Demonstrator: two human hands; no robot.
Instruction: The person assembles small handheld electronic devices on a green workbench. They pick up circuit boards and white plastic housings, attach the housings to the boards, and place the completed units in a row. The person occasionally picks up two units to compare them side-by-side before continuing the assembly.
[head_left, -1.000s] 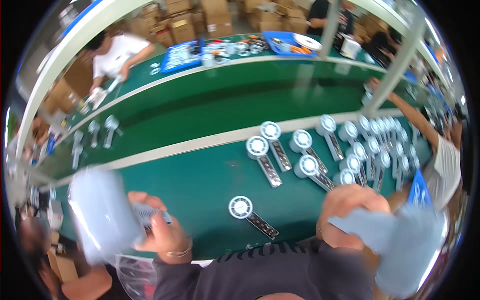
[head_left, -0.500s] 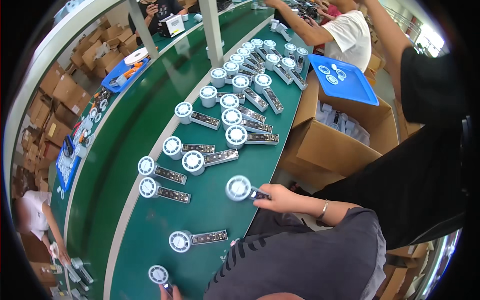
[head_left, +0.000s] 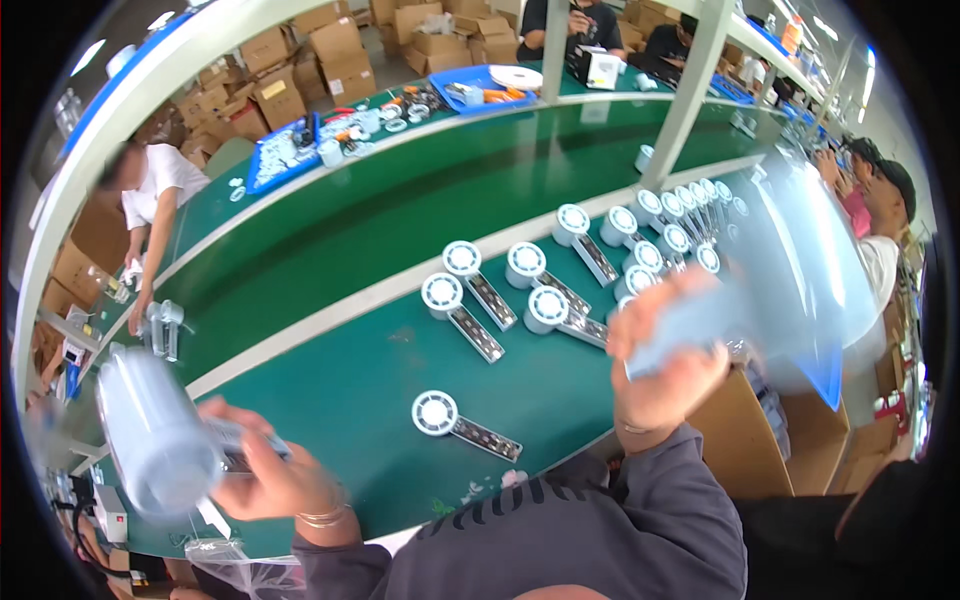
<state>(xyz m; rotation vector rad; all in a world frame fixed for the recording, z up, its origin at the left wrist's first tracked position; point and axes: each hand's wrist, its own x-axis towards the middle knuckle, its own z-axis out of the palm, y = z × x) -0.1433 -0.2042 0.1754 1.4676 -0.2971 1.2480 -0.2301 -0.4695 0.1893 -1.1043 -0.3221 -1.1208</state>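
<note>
My left hand (head_left: 275, 475) is closed round the handle of a pale grey-blue handheld fan (head_left: 155, 435), raised at the left with its round head outward. On the right, my right hand (head_left: 665, 370) grips the handle of another handheld fan (head_left: 810, 265), lifted close to the camera and smeared by motion. Between the hands, a single fan (head_left: 435, 412) lies on the green table, its handle uncovered to show a circuit board. Several more fans (head_left: 547, 308) with bare circuit boards lie in rows beyond, partly hidden behind my right hand.
A green conveyor belt (head_left: 400, 210) runs behind the table, past a metal post (head_left: 690, 95). Across it are blue trays (head_left: 285, 155) of parts. At the right stand a cardboard box (head_left: 745, 435) and a blue tray (head_left: 825, 375). A co-worker (head_left: 165, 190) handles parts at the far left.
Both hands have risen from the table with their fans, toward the camera. The view has swung, so the rows of fans now appear farther right.
</note>
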